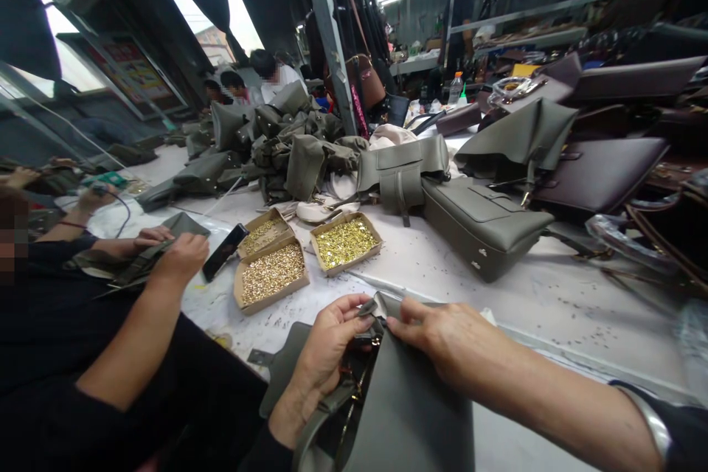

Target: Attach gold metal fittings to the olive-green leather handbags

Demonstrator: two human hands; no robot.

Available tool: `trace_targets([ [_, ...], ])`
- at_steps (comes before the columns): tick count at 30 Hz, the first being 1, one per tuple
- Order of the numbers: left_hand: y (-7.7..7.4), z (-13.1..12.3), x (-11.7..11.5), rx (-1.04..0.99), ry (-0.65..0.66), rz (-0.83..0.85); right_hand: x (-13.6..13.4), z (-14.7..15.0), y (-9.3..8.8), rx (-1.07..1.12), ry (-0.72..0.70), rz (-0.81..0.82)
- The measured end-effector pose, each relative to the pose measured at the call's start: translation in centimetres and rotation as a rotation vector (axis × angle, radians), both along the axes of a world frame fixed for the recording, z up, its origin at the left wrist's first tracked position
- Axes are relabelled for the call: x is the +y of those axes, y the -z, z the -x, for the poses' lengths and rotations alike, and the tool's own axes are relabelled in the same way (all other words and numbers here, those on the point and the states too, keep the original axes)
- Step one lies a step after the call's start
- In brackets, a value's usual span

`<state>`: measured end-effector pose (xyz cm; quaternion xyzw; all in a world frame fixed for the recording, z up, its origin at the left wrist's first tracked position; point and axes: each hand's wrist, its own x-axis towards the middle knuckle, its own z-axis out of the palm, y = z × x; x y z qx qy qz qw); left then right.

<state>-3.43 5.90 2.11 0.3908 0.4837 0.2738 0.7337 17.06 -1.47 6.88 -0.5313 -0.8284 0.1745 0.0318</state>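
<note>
Now the left hand [324,350] and right hand [445,335] are both pinching the top edge of a grey bag [417,409], lower centre of the frame, apparently light and supple, likely to fold, so that edge seems the best hold
</note>
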Motion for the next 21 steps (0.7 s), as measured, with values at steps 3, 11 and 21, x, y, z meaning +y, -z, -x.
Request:
trace_targets([
  [3, 0.1, 0.1, 0.0, -0.006, -0.006, -0.007, 0.1, -0.1, -0.3, 0.041, 0.005, 0.020],
  [11, 0.2, -0.1, -0.4, -0.053, -0.057, -0.068, -0.6, 0.6, 0.3, 0.247, 0.156, 0.050],
  [21, 0.6, -0.3, -0.9, -0.069, -0.086, -0.114, -1.5, 1.8, 1.7, 0.236, 0.258, 0.026],
])
